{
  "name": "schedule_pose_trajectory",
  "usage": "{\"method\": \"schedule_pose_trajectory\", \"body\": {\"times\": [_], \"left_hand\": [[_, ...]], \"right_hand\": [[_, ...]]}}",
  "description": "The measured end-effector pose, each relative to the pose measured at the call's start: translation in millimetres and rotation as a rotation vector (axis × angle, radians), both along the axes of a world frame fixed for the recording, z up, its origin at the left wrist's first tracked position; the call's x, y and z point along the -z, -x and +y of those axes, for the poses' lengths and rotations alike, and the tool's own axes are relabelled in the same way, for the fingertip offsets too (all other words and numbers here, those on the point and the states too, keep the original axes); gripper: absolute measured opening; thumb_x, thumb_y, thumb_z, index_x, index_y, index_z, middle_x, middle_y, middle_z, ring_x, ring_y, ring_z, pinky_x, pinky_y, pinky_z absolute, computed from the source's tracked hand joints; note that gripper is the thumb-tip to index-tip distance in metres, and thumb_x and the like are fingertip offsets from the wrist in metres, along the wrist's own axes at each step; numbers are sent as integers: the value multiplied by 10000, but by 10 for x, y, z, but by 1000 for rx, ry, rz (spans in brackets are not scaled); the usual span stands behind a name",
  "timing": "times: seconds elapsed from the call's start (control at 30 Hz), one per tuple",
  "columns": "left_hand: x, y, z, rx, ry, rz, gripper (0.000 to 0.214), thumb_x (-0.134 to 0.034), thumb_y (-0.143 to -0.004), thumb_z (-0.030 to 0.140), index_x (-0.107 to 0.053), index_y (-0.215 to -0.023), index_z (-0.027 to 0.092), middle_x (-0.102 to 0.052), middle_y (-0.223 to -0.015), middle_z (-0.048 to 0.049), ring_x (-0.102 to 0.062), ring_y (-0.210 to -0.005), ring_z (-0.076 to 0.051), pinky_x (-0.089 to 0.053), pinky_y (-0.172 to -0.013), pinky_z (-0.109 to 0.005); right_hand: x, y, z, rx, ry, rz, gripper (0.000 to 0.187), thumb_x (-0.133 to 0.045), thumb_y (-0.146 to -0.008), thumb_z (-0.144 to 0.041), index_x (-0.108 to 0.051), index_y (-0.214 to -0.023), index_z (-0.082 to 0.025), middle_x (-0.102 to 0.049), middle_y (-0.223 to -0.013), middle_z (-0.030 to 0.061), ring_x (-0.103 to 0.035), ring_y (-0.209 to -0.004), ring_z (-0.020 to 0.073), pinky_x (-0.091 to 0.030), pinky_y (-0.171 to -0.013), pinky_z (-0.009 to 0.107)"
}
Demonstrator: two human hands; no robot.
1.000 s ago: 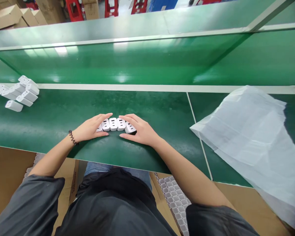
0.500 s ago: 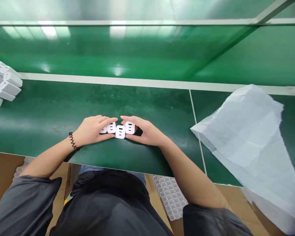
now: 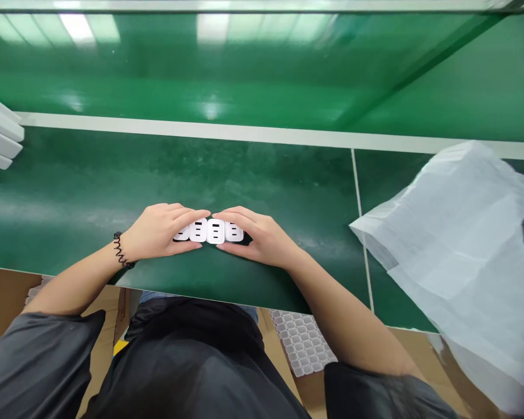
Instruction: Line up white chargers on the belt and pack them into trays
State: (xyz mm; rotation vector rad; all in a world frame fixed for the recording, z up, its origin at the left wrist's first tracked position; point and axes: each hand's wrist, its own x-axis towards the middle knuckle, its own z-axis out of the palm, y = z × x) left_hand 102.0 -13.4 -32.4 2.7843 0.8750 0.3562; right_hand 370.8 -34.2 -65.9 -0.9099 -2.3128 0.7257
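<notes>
Several white USB chargers (image 3: 215,231) lie side by side in a straight row near the front of the green bench, their port faces turned toward me. My left hand (image 3: 157,233) is closed round the left end of the row, fingers over the top and thumb along the lower side. A charger (image 3: 198,231) shows between its thumb and fingers; the leftmost one is partly covered. The right end is gripped by my right hand (image 3: 266,235) in the same way, round another charger (image 3: 234,232). The two hands' index fingertips nearly meet above the row.
More white chargers (image 3: 2,142) are stacked at the far left, cut by the frame edge. A translucent white sheet (image 3: 458,233) drapes over the bench's right front edge. Below the bench are clear compartment trays (image 3: 303,343) and cardboard (image 3: 100,343).
The chargers were staggered, with one sitting lower than its neighbours; now they line up evenly. My right hand has shifted slightly right and down. The view has tilted down a little.
</notes>
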Motion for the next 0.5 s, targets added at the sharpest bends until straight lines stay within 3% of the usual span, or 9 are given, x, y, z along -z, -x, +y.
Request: {"method": "schedule_pose_trajectory", "body": {"times": [0.33,0.5], "left_hand": [[-13,-2,-2,20,-17,-34,486,-562,-953,516,-543,-1295,172,-738,-1085,-56,-691,-867,-182,-498,-723,-290],[-20,-8,0,25,-12,-37,481,-542,-962,513,-541,-1297,168,-740,-1059,-59,-693,-870,-184,-491,-716,-288]], "right_hand": [[-7,37,-20,56,-170,-60,426,-654,-916,-366,-531,-1299,-226,-651,-1132,112,-641,-969,239,-580,-720,357],[14,34,-20,66,-179,-88,434,-652,-914,-376,-537,-1311,-242,-630,-1164,112,-605,-961,241,-560,-715,364]]}}
